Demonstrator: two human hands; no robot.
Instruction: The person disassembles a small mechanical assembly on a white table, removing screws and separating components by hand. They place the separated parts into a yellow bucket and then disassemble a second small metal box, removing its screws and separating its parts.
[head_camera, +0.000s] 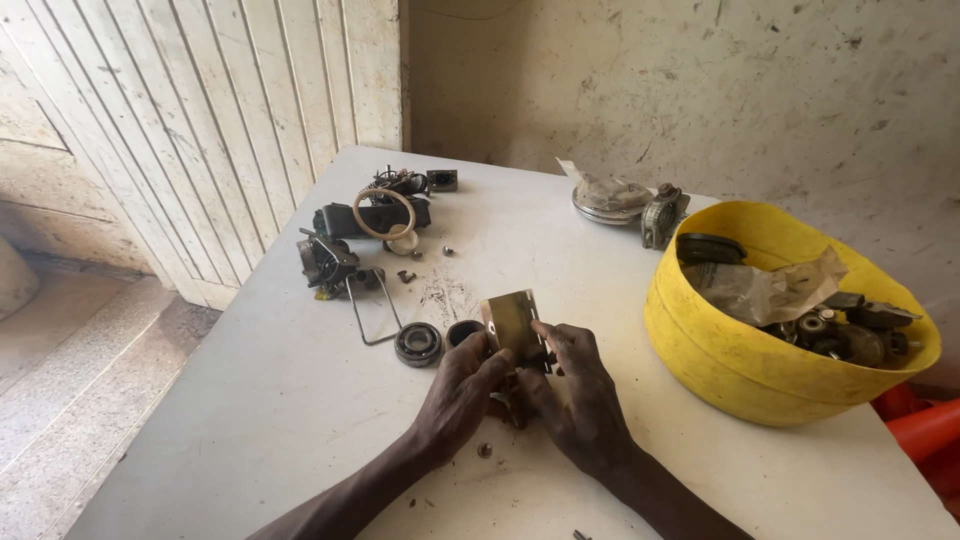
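Hands meet over the middle of the white counter (300, 400), both closed on one small brass-coloured metal part (512, 322). The left hand (462, 392) grips it from below and from the left, fingers curled around its lower edge. The right hand (578, 392) pinches its right side, thumb lying against the flat face. The part stands tilted, its flat plate facing upward and away from the person, and is lifted just clear of the counter.

Just left of the left hand lie a round bearing (418, 343) and a dark ring (462, 331), side by side and nearly touching. A bent wire bracket (365, 312) lies beside the bearing on its far side. Farther beyond the left hand sits a cluster of dark engine pieces (328, 262) with a pale rubber ring (383, 213) resting on top. A small nut (485, 450) lies on the counter just below the left wrist.

To the right of the right hand, near but apart from it, stands a yellow bowl (720, 360) holding crumpled plastic (770, 288) and greasy metal parts (840, 335). Beyond the bowl, at the counter's far edge, rest a round metal cover (608, 198) and a small grey casting (662, 215).
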